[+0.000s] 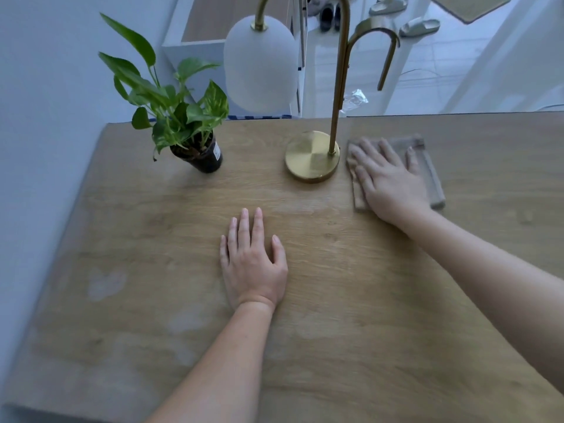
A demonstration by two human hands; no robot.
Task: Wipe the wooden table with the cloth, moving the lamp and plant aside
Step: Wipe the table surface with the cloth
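Cloth right of centre, soft and limp, under our flat right hand. Left hand flat on table. Lamp looks top-heavy: grip stem. Plant light: grip pot.

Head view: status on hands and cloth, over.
Right hand flat on cloth. Left hand flat on table. Lamp base just left of cloth, plant beyond.
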